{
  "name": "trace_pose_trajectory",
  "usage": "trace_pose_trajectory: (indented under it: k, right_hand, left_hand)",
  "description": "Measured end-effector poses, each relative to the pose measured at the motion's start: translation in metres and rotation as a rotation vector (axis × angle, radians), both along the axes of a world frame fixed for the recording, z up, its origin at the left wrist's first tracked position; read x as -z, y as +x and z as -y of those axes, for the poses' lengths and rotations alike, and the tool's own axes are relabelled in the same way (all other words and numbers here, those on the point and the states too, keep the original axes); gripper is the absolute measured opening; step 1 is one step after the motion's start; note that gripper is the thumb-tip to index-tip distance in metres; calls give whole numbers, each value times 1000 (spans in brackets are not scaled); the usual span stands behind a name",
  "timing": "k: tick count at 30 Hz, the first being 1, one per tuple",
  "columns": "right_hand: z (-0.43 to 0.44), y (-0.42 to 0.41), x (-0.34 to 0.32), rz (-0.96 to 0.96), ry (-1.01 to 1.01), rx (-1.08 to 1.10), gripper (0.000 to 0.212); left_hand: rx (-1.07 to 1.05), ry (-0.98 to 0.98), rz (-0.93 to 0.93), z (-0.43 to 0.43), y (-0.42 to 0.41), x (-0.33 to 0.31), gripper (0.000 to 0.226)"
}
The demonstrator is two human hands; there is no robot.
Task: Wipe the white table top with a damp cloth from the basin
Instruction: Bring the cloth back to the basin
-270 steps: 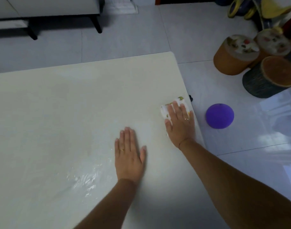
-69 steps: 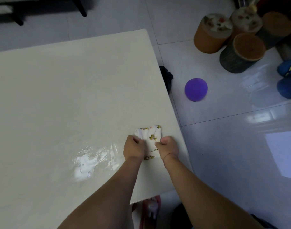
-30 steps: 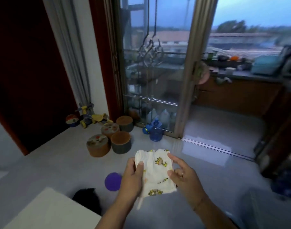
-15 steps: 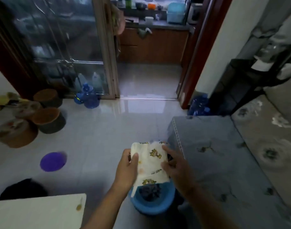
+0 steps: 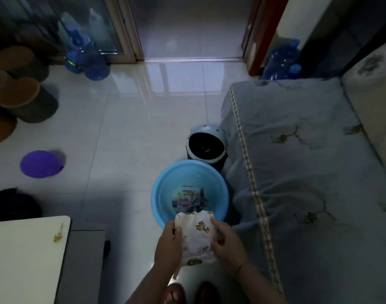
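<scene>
Pale glossy floor tiles fill the view now, where nine seconds ago it was almost all white tabletop. Only a corner of that tabletop shows, at the lower left, well apart from the hands. Back then the right hand pressed the cloth flat near the table edge and the left lay flat beside it. About two seconds ago both hands were gathering the cloth up off the surface.

The cloth, white with small yellow prints, now hangs bunched between the two hands. The left hand grips its left side with curled fingers. The right hand holds its right side, thumb on the front and forefinger lying up along the edge.

Half a second ago the cloth covered most of the blue basin; now the basin is nearly all in view on the floor. A printed picture shows on its bottom. The cloth's top edge overlaps only the near rim, and whether it touches the rim cannot be told.

Just behind the basin stands a small round bin with a dark opening, against a sofa with a grey-blue cover. A purple ball lies on the tiles to the left, with round stools and blue water jugs farther back.
</scene>
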State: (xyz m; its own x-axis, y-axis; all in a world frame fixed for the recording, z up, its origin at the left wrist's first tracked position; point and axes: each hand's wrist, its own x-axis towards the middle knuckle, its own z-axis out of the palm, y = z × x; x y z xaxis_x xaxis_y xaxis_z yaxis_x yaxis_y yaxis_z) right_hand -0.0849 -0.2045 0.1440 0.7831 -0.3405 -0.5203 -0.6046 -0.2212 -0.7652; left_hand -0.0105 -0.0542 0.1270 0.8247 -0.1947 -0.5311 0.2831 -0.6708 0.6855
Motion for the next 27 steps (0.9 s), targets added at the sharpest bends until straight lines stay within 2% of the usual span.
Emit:
trace_pose_trajectory:
  k: [10,15,22,25,27]
  right_hand:
    - [-2,3,146,-26,-134,-78,56]
    - [-9,4,197,-32,-193,-113,61]
    - [-19,0,243,-103,-351,-240,63]
    - [-20,-2,249,-152,-392,-254,63]
    - [-20,-3,252,-180,-433,-272,62]
  left_hand:
    - [75,101,25,5,8,144,13]
    - [110,158,69,1,11,195,13]
    - [219,344,142,-6,10,228,19]
    - [143,337,153,-6,14,228,36]
    - [202,353,284,-9,16,230,45]
